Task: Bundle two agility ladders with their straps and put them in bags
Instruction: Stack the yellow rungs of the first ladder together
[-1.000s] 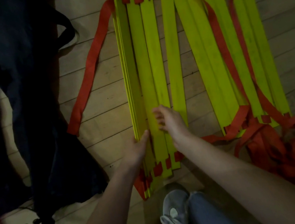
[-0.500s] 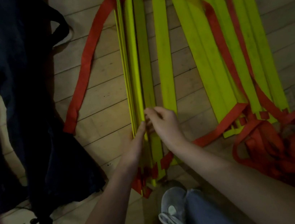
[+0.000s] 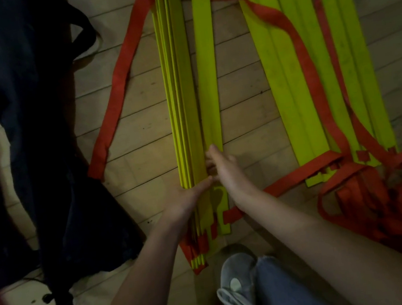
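Head view: left hand (image 3: 188, 196) is lying flat, fingers spread, pressing the gathered stack of yellow rungs (image 3: 180, 98) on the wood floor (image 3: 247, 120). Right hand (image 3: 225, 169) is curling onto the single loose rung (image 3: 207, 74) just beside the stack — grip state hard to tell. Second ladder (image 3: 311, 59) is lying well apart to the right, red straps (image 3: 381, 194) tangled at its near end. Dark bags (image 3: 26, 151) are sitting left.

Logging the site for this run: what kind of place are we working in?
Probably a room indoors, dimly lit: a bare wooden plank floor, with yellow agility ladder rungs and a dark bag laid straight on it. No furniture shows.
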Demonstrator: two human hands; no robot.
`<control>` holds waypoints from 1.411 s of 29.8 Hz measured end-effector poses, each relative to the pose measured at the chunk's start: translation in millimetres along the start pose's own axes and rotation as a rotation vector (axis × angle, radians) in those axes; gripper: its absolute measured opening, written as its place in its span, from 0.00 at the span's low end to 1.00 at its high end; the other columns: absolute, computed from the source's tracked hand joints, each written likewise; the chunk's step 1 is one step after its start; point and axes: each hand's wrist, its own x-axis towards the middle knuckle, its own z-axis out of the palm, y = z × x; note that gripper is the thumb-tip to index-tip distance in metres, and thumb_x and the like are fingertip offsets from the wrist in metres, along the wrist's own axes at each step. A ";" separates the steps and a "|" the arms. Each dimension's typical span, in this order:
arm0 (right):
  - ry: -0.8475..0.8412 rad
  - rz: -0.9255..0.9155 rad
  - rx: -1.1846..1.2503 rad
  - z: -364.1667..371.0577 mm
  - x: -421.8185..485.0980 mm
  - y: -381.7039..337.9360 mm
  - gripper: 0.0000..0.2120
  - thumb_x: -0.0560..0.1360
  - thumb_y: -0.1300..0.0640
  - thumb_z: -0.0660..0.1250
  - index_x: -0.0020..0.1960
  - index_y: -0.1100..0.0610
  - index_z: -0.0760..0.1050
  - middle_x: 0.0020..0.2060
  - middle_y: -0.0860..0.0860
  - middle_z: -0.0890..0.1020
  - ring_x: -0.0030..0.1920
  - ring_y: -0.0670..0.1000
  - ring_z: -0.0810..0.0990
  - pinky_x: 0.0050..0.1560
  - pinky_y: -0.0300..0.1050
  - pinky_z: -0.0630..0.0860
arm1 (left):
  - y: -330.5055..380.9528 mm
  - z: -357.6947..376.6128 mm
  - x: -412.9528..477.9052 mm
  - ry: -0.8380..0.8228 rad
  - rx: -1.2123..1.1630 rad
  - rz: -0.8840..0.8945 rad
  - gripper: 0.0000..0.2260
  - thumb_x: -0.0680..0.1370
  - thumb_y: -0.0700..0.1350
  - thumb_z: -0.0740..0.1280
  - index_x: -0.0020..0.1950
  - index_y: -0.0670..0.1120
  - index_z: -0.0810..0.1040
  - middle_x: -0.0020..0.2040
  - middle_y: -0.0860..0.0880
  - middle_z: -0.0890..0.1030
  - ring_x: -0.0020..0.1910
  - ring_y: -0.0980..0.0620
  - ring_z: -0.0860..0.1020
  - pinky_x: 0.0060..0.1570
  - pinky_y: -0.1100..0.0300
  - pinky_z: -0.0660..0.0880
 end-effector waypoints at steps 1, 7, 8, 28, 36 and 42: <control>0.030 -0.042 0.005 -0.8 -0.9 1.3 0.21 0.80 0.48 0.52 0.59 0.61 0.75 0.47 0.52 0.79 0.46 0.50 0.78 0.46 0.40 0.77 | -0.6 -0.3 1.1 -0.015 -0.002 0.004 0.03 0.74 0.45 0.69 0.45 0.51 0.76 0.47 0.44 0.81 0.46 0.46 0.80 0.52 0.50 0.78; 0.093 -0.227 -0.166 -16.3 -8.5 -2.7 0.20 0.80 0.48 0.50 0.46 0.53 0.79 0.32 0.44 0.75 0.31 0.39 0.75 0.32 0.33 0.69 | -4.4 -0.1 4.1 -0.086 -0.087 -0.036 0.09 0.76 0.38 0.66 0.56 0.41 0.77 0.44 0.43 0.82 0.38 0.48 0.81 0.39 0.55 0.80; 0.128 -0.279 -0.195 -17.7 -9.5 -2.8 0.19 0.81 0.50 0.50 0.51 0.55 0.79 0.35 0.44 0.75 0.35 0.39 0.75 0.37 0.34 0.69 | -4.8 1.5 2.7 -0.100 -0.139 -0.050 0.10 0.76 0.36 0.65 0.57 0.39 0.76 0.41 0.42 0.81 0.32 0.49 0.81 0.32 0.57 0.79; 0.164 -0.251 -0.053 -8.3 -7.5 -7.2 0.09 0.75 0.62 0.65 0.55 0.61 0.77 0.37 0.46 0.76 0.38 0.43 0.74 0.36 0.26 0.70 | -14.8 1.3 -0.5 -0.021 -0.072 0.101 0.04 0.77 0.41 0.65 0.50 0.42 0.78 0.34 0.50 0.81 0.29 0.58 0.80 0.29 0.63 0.78; -0.060 -0.132 -0.010 -3.0 -3.5 -24.0 0.13 0.78 0.49 0.59 0.61 0.51 0.70 0.58 0.51 0.75 0.60 0.52 0.74 0.56 0.45 0.70 | -25.2 0.4 4.7 0.044 0.171 0.261 0.14 0.69 0.39 0.74 0.51 0.37 0.76 0.39 0.43 0.78 0.36 0.47 0.77 0.30 0.65 0.73; 0.001 0.020 0.073 13.0 14.8 -73.4 0.30 0.65 0.45 0.73 0.60 0.55 0.65 0.42 0.53 0.77 0.39 0.50 0.77 0.42 0.41 0.75 | -34.3 13.6 -13.7 -0.039 0.297 0.202 0.26 0.69 0.40 0.75 0.60 0.49 0.63 0.44 0.53 0.75 0.40 0.56 0.76 0.30 0.73 0.71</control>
